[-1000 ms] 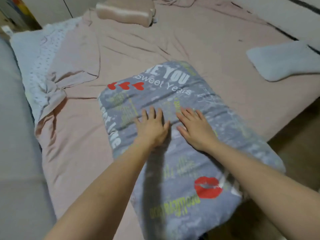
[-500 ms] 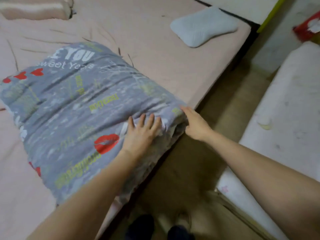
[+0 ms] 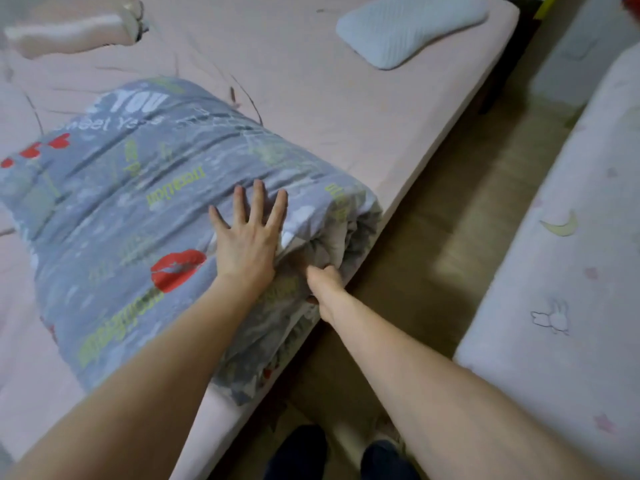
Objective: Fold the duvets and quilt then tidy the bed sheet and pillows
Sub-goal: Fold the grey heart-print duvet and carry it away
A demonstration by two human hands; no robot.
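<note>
Folded grey printed duvet (image 3: pixel 145 216) lies at the pink bed sheet's (image 3: pixel 346 109) edge.

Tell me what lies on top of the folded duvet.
The left hand lies flat on top of the folded duvet, fingers spread. The right hand is at its open end, fingers tucked into the layers and hidden. Nothing else shows on top.

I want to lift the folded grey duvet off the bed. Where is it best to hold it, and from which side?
Probably at the layered open end by the bed edge, from the floor side. The folded grey duvet shows its stacked layers there, slightly overhanging the pink bed sheet. The right hand already digs into them; the left hand lies flat on top.
</note>
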